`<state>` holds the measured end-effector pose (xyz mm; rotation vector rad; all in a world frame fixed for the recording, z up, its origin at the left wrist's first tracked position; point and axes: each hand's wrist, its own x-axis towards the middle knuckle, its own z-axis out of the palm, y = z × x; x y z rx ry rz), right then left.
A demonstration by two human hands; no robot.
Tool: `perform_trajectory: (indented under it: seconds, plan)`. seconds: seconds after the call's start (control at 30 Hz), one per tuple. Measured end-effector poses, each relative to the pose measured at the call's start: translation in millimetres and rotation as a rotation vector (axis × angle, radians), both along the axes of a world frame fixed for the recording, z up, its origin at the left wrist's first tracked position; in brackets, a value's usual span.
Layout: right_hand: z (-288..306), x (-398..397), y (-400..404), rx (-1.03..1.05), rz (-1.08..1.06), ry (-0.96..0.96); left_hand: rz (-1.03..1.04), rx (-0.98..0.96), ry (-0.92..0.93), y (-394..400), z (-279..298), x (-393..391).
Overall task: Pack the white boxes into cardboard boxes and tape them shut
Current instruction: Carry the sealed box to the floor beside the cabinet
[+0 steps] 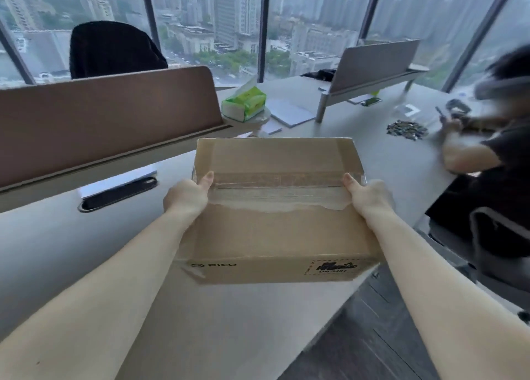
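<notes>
A closed brown cardboard box (275, 236) with a PICO print on its near side is at the middle of the view, over the near corner of the grey desk (57, 250). Clear tape (275, 190) runs across its top seam from left to right. My left hand (187, 196) grips the box's left side, thumb lying on the top. My right hand (368, 196) grips the right side the same way, thumb on the tape. No white boxes are in sight.
A brown desk divider (109, 116) stands behind on the left, with a cable slot (119, 193) in the desk before it. A green tissue pack (243, 103) and a notebook (289, 111) lie farther back. A seated person (493, 150) works at the right. Dark floor lies below right.
</notes>
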<state>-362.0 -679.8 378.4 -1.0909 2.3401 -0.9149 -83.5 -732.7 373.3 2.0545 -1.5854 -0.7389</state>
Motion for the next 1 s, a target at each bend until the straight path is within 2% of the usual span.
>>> perform_trajectory:
  seconds: [0.4, 0.7, 1.0]
  plan:
    - [16, -136, 205, -0.053, -0.587, 0.033, -0.578, -0.069, 0.090, 55, 9, -209]
    - [17, -217, 391, -0.054, -0.916, -0.016, -0.898, -0.092, 0.008, 194, 11, -365]
    - [21, -266, 560, -0.082, -1.246, -0.023, -1.153, -0.038, 0.110, 339, 8, -500]
